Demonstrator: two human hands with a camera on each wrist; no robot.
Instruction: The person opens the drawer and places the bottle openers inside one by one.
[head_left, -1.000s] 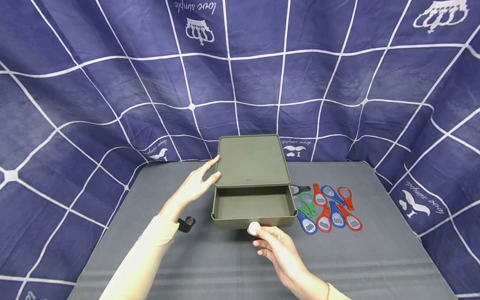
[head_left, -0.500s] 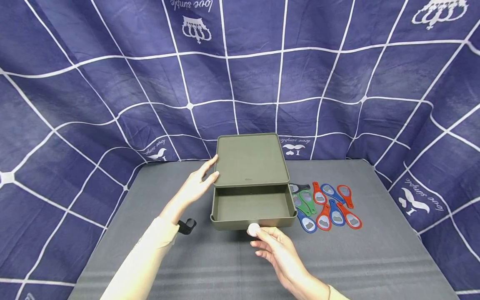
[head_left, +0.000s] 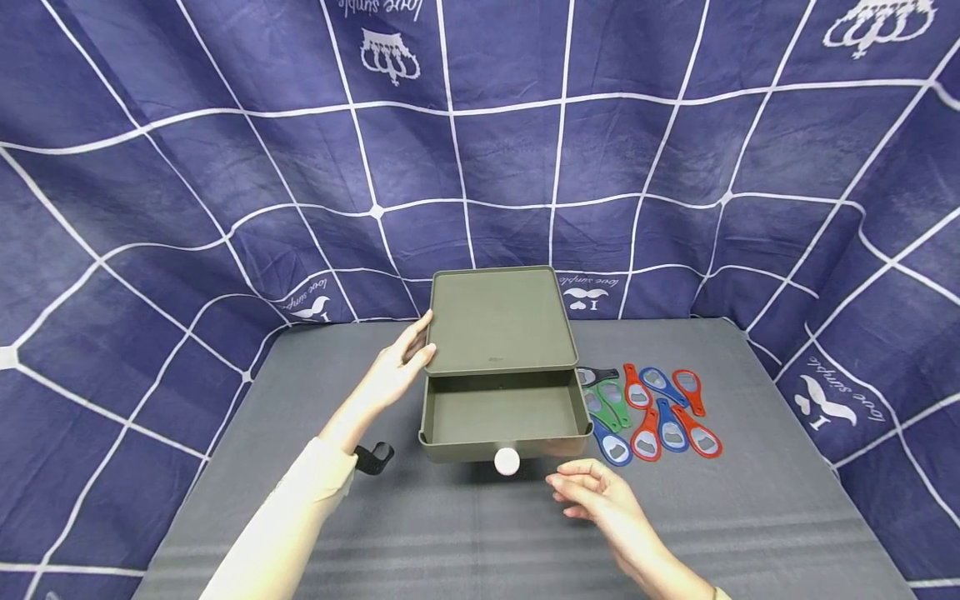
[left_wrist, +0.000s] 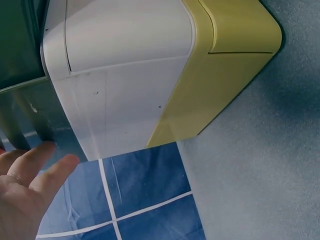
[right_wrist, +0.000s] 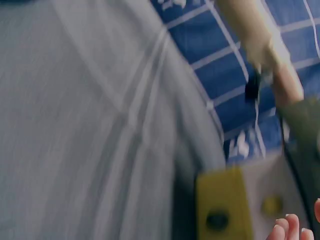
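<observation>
An olive-green drawer unit (head_left: 501, 321) stands on the grey table, its top drawer (head_left: 506, 408) pulled out, with nothing inside. A round white knob (head_left: 507, 461) sits on the drawer's front. My left hand (head_left: 386, 371) rests its extended fingers along the unit's left upper edge; the left wrist view shows the fingertips (left_wrist: 67, 162) against the dark green side. Below the green tier, white (left_wrist: 125, 100) and yellow (left_wrist: 225, 75) tiers appear. My right hand (head_left: 600, 496) hovers right of the knob, apart from it, fingers loosely bent and holding nothing.
Right of the unit, several bottle openers lie on the table: red (head_left: 704, 440), blue (head_left: 672, 427), green (head_left: 617, 402) and black (head_left: 600, 376). A blue curtain with white lines (head_left: 510, 158) hangs behind the table and along its sides.
My right hand has let go of the white knob and moved to the right. The drawer stays pulled out, and my left hand keeps its place on the unit.
</observation>
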